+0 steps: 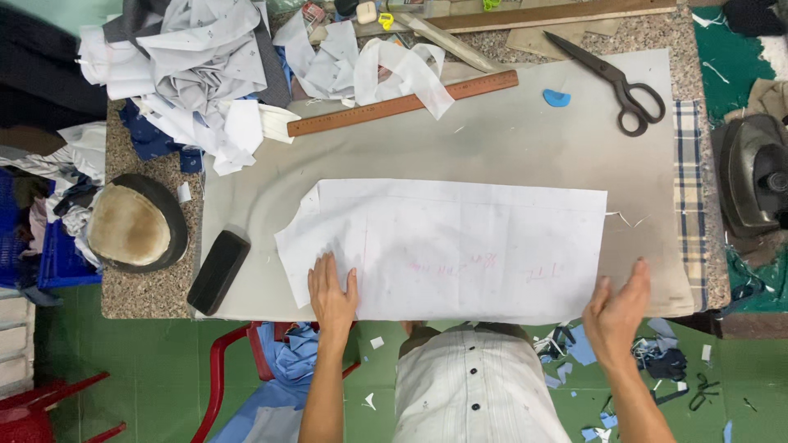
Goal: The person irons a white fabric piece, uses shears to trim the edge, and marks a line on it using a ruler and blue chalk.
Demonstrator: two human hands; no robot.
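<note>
A large white cut piece of fabric (pixel 460 246) lies flat on the grey work surface (pixel 525 131), with faint red marks on it. My left hand (pixel 332 294) presses flat on its near left part, fingers spread. My right hand (pixel 617 312) hovers at the fabric's near right corner, fingers apart and edge-on, holding nothing. Below the table edge I see my white buttoned shirt (pixel 468 385).
A wooden ruler (pixel 402 103) lies behind the fabric, with black scissors (pixel 624 82) and a blue chalk piece (pixel 556 98) at the back right. Piled white fabric scraps (pixel 205 74) fill the back left. A black block (pixel 217 271), a rounded pressing pad (pixel 135 223) and an iron (pixel 755 172) flank the table.
</note>
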